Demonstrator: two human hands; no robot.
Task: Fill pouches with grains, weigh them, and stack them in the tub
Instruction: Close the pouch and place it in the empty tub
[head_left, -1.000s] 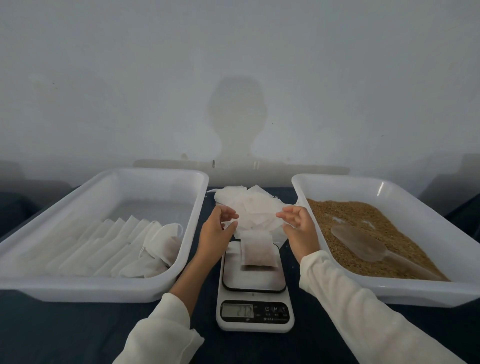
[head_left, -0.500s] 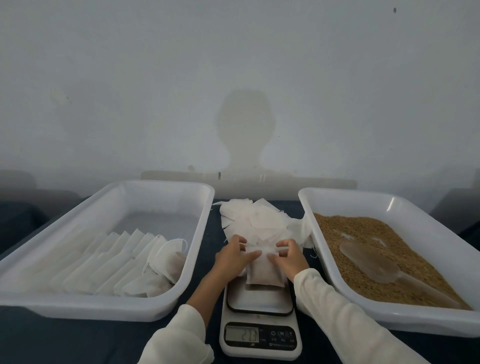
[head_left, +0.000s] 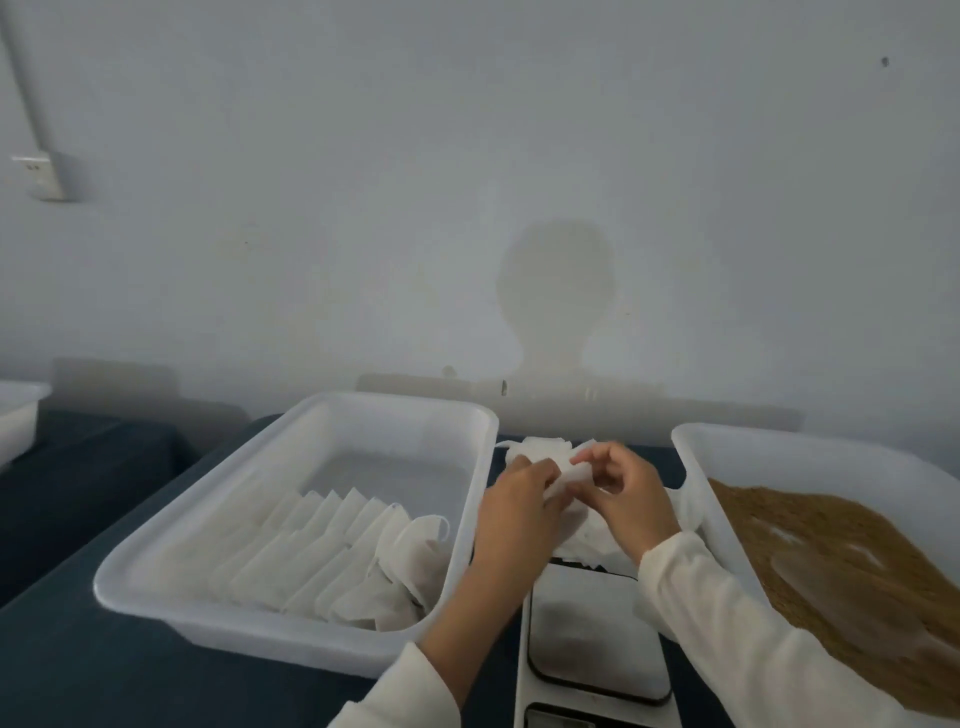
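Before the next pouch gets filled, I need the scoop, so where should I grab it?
The scoop lies half-buried in the grains in the right tub, too blurred here to tell bowl from handle. Come from above with the right hand and probably take your grip on the narrower end; both hands are now busy pinching a pouch.

I count two large white plastic tubs (head_left: 291, 519) (head_left: 691, 452), a third white tub's corner (head_left: 15, 410) far left, one white digital scale (head_left: 592, 639), two hands (head_left: 519, 504) (head_left: 628, 499). Roughly eight filled white paper pouches (head_left: 332, 551) in left tub, overlap blocks exact count.
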